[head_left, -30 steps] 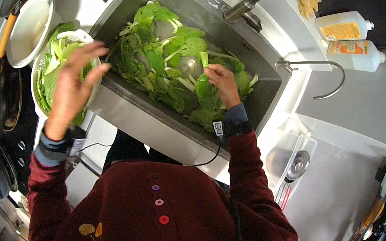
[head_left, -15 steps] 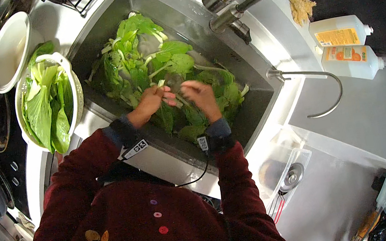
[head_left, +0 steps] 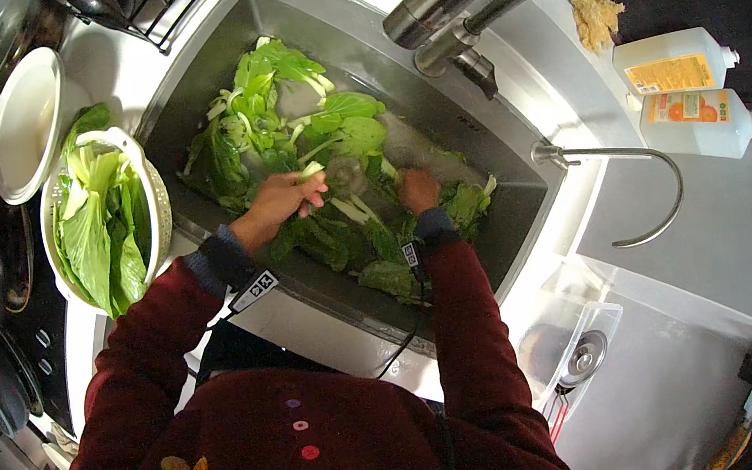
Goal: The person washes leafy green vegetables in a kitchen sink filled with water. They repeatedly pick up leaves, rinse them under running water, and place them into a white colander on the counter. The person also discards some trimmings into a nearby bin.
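Leafy greens with pale stalks [head_left: 351,136] lie in water in the grey metal sink [head_left: 517,227]. Above their near side, my left hand [head_left: 278,203] is closed, pinching the pale stalk end of a leafy green [head_left: 312,169] between thumb and fingers. My right hand [head_left: 418,191] is lower, down among the greens on the right side of the sink. Its fingers are curled beside a pale stalk, and whatever they grip is hidden. Several loose leaves and stalks lie between the two hands.
A white colander [head_left: 160,205] heaped with greens stands left of the sink, a white bowl [head_left: 8,146] behind it. The tap [head_left: 445,47] overhangs the sink's far right. A thin curved spout [head_left: 652,147], two clear bottles [head_left: 687,119] and a yellowish sponge [head_left: 596,18] are at right.
My right hand has moved away from the left one, rightward and down into the greens. My left hand has shifted slightly left and still pinches the stalk end.
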